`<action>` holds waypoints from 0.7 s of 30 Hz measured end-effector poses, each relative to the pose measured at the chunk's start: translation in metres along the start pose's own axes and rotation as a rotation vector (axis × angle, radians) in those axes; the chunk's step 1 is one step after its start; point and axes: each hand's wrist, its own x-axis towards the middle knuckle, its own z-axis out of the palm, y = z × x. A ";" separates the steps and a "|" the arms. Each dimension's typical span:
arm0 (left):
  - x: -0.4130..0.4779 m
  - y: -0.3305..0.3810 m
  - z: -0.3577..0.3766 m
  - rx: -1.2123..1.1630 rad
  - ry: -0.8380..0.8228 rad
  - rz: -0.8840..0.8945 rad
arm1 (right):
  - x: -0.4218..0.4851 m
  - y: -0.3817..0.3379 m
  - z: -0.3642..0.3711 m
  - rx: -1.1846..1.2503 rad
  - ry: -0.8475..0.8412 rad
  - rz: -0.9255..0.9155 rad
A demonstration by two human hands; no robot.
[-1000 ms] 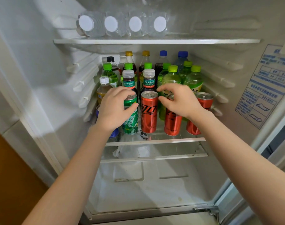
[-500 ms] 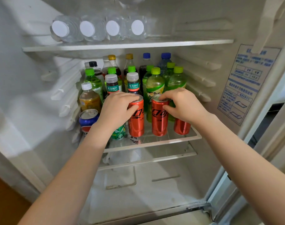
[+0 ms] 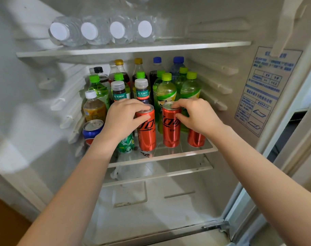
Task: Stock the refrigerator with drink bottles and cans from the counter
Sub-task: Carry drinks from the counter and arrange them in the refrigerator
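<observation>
Cans: left red can and middle red can stand upright side by side near the front edge of the middle shelf, with a slim gap between them.
Left hand: I have my left hand over the left red can, fingers curled across its lid and thumb clamped on its side.
Right hand: my right hand pinches the middle red can, fingertips on the lid, thumb on the wall.
Why from above: I judge a top grip lets me nudge each can into line without bumping the bottles just behind.
Front row: right red can sits toward the front right corner, partly hidden by my right hand. The green can is tucked behind my left wrist. The blue can stands toward the front left corner.
Back rows: tall bottles fill the shelf to its back edge. Short cans in front keep everything visible and reachable, I reckon.
Upper shelf: water bottles lie on their sides over its left half, caps facing out.
Progress: this shelf looks nearly full. The counter is out of view, so I cannot tell what remains.
</observation>
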 end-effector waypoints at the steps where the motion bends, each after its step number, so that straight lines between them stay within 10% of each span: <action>1: 0.000 0.000 0.000 -0.006 -0.003 -0.001 | 0.000 0.000 0.001 -0.003 0.005 -0.003; 7: -0.003 0.002 0.001 -0.044 -0.011 -0.001 | -0.008 0.004 0.002 0.063 0.078 -0.024; 13: -0.026 -0.004 0.002 -0.130 0.217 -0.144 | -0.051 0.014 0.020 0.236 0.569 0.315; 21: -0.062 -0.003 0.019 -0.073 0.458 -0.205 | -0.060 0.021 0.056 0.356 0.406 0.687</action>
